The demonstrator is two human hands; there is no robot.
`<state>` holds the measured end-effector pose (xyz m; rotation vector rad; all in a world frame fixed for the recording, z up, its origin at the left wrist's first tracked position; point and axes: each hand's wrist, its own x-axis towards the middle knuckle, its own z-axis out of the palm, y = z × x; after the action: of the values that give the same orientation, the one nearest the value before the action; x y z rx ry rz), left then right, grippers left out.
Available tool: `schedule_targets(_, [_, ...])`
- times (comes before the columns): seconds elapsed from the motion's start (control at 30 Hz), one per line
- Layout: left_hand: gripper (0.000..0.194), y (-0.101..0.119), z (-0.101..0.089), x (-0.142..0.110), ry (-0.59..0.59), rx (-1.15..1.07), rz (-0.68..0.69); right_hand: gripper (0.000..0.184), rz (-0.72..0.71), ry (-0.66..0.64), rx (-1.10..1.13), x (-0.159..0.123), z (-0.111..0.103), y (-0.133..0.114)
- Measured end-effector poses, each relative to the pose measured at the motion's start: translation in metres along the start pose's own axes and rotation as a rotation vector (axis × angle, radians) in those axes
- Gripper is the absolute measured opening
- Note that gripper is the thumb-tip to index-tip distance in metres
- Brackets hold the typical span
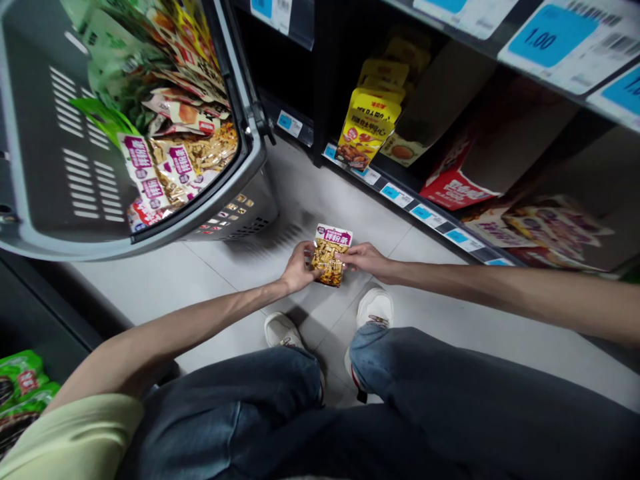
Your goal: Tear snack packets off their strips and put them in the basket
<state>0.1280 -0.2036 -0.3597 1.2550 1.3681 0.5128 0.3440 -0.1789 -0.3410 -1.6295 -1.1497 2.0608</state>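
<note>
Between my two hands, above the tiled floor, is a snack packet (330, 267) with a white and purple top and a yellow-brown patterned body. My left hand (300, 268) is closed on its left edge, thumb across the front. From the other side my right hand (366, 260) pinches the right edge. Up and to the left stands a grey shopping basket (200, 233), holding several packets. Some purple-and-white snack packets (180, 163) in it look like the one I hold.
A dark shelf (390, 193) with price labels runs along the right. On it are yellow packets (367, 127), a red box (457, 183) and a heap of packets (555, 223). Green packets (23, 383) lie at lower left. My shoes (375, 308) are just below my hands.
</note>
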Motion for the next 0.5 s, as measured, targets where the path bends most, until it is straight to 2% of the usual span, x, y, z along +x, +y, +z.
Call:
schedule_targets(0.13, [0.089,0.006,0.003,-0.005,0.046,0.143,0.105,0.037,0.065,-0.036,0.071,-0.003,0.004,-0.005])
schedule_targets(0.27, [0.085,0.015,0.008,-0.01,-0.096,0.054,0.144,0.032,0.079,-0.158,0.105,-0.009,0.007,-0.011])
schedule_targets(0.43, [0.074,0.023,0.013,-0.015,-0.315,-0.227,-0.003,0.036,-0.003,-0.352,0.087,-0.017,0.009,-0.009])
schedule_targets(0.5, [0.063,0.021,0.014,-0.016,-0.315,-0.303,-0.107,0.037,-0.052,-0.361,0.041,-0.017,0.009,-0.007])
